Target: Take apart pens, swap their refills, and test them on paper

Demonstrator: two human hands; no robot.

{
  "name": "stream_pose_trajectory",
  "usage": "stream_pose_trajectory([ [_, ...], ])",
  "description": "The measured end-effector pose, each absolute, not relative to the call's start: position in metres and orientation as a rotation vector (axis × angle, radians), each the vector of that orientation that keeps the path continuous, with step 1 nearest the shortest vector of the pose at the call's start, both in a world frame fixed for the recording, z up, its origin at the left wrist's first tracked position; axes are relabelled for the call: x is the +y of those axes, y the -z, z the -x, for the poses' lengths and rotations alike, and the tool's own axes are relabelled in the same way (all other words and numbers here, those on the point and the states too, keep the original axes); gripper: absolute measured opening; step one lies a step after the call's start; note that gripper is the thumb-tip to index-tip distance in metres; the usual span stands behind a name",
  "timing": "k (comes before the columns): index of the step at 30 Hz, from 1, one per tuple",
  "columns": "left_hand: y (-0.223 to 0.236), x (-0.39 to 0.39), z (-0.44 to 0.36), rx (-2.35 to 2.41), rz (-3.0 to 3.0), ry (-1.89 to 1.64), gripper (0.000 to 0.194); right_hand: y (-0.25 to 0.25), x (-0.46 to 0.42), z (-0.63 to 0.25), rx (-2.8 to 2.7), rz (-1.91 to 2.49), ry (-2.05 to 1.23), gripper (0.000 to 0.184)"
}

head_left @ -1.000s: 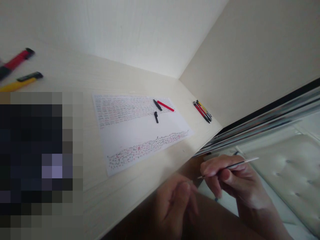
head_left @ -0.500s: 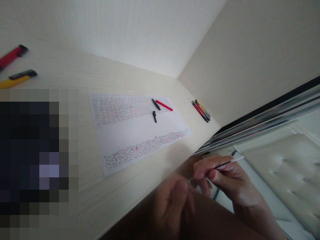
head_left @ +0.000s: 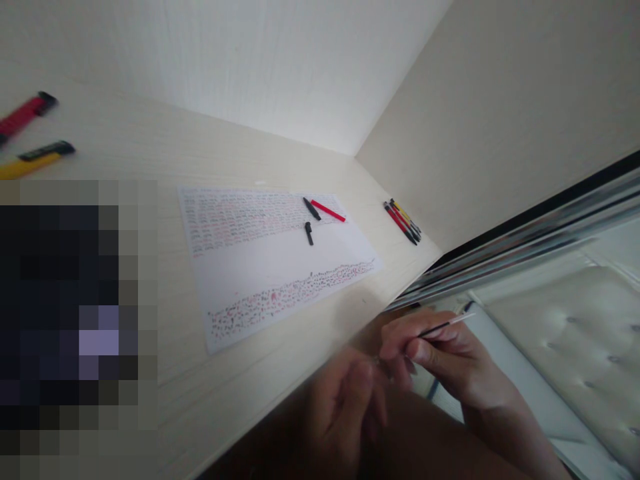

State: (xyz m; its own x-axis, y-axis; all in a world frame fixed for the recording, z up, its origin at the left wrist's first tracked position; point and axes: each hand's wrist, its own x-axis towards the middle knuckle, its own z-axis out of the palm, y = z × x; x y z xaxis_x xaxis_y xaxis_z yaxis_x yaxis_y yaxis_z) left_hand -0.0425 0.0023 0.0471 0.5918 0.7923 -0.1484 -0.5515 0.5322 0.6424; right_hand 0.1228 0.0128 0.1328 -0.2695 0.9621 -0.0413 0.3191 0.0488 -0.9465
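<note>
My right hand (head_left: 450, 360) pinches a thin pen refill (head_left: 447, 325), dark at one part and clear towards its upper right end. Just left of it is my left hand (head_left: 345, 400), with its fingers curled and the thumb pressed in. Something tiny shows at its fingertips, too small and dim to make out. Both hands are close together past the desk's front edge, above my legs. On the desk, a written-on sheet of paper (head_left: 260, 267) bears pen parts: a red barrel (head_left: 329, 211), a black grip piece (head_left: 312, 209) and a black clip piece (head_left: 309, 233).
Several red and yellow pens (head_left: 403, 222) lie by the right wall of the desk (head_left: 240, 393). A red pen (head_left: 27, 117) and a yellow pen (head_left: 40, 159) lie at the far left. A blurred-out dark block covers the lower left. A tufted cushioned panel (head_left: 575, 347) stands at right.
My right hand has moved slightly left with the refill, closer to my left hand. The left hand stays nearly in place. The pen parts on the paper have not moved.
</note>
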Motion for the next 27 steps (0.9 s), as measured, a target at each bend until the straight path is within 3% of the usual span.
stream_pose_trajectory([
  [27, -0.0431, 0.0012, 0.0436, 0.457, -0.628, -0.837, 0.056, -0.1287, 0.0171, -0.118, -1.663, 1.183, -1.346, 0.025],
])
